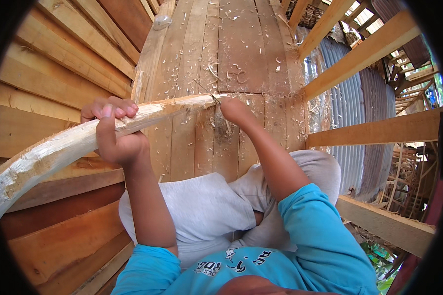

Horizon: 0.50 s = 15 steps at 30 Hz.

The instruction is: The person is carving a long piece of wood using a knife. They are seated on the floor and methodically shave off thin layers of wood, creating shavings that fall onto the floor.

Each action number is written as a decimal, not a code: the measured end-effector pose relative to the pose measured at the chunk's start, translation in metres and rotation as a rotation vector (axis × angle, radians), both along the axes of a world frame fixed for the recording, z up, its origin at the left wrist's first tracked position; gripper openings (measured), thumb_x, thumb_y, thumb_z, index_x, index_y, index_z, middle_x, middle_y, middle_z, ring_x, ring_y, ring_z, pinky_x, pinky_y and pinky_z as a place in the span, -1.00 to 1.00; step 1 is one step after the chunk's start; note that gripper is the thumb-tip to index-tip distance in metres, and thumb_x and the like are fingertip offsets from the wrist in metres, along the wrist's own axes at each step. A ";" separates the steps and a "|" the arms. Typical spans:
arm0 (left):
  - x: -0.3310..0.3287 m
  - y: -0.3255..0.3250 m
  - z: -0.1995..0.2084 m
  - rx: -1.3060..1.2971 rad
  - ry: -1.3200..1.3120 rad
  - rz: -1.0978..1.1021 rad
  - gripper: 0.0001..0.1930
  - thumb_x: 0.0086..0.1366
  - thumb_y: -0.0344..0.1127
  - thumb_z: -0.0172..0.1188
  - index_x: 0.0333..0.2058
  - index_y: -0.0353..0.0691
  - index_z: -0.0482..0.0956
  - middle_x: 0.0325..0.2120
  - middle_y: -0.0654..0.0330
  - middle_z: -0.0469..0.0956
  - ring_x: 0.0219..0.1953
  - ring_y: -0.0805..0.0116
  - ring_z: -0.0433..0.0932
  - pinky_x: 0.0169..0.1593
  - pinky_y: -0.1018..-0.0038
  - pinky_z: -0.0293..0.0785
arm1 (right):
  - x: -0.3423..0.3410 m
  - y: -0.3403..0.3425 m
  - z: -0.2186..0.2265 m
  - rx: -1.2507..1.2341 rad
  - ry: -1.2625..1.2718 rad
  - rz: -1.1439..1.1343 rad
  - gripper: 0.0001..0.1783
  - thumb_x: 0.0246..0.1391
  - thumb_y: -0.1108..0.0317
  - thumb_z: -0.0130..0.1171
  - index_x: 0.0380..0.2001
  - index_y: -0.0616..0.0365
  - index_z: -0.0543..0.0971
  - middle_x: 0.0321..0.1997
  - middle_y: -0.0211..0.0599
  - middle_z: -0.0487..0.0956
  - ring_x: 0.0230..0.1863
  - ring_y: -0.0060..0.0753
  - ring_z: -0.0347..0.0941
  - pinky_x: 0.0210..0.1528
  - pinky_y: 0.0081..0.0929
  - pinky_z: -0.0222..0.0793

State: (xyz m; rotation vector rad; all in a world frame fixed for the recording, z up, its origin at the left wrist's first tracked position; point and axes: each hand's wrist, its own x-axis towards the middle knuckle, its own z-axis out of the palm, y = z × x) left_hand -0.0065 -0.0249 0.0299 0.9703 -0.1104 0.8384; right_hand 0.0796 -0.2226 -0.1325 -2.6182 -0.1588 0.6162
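Note:
A long, pale, peeled wooden pole [59, 145] runs from the left edge up to the middle, its far end pointing right. My left hand [117, 129] is closed around the pole partway along, the thumb lying over its top. At the pole's narrow end, my right hand [236, 111] is a fist around a knife, whose handle is hidden in the fingers. The knife's thin dark blade [212, 96] sticks out to the upper left, crossing the pole's tip and touching or almost touching it.
Wood shavings [238, 76] are scattered over the plank floor [182, 64]. Stacked boards [59, 78] line the left side. On the right stands a wooden railing [374, 132], with corrugated metal sheets [347, 93] beyond. A small clear container [162, 22] sits at the far left. My crossed legs are below.

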 end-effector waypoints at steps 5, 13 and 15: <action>-0.005 0.011 -0.005 0.047 0.035 0.089 -0.89 0.05 -0.46 0.03 -0.47 -0.17 0.26 -0.64 0.21 0.30 -0.61 0.35 0.33 -0.39 0.38 0.37 | -0.022 0.046 0.078 0.167 0.107 -0.165 -0.55 0.22 0.18 -0.23 -0.17 0.27 0.58 -0.08 0.05 0.58 -0.03 0.01 0.52 -0.01 -0.08 0.42; -0.005 0.006 0.000 0.086 0.067 0.079 -0.89 0.04 -0.39 0.04 -0.54 -0.12 0.27 -0.66 0.23 0.30 -0.60 0.37 0.31 -0.37 0.37 0.34 | -0.015 0.032 0.054 0.124 0.023 -0.023 -0.60 0.17 0.25 -0.18 -0.20 0.31 0.57 -0.07 0.10 0.56 -0.03 0.05 0.51 0.01 -0.10 0.40; -0.006 0.009 -0.004 0.033 0.046 0.079 -0.89 0.04 -0.45 0.03 -0.48 -0.16 0.27 -0.65 0.21 0.30 -0.61 0.35 0.33 -0.39 0.39 0.37 | -0.016 0.037 0.057 0.155 0.108 -0.085 -0.60 0.18 0.25 -0.16 -0.19 0.30 0.57 -0.06 0.08 0.56 -0.03 0.03 0.52 0.00 -0.11 0.41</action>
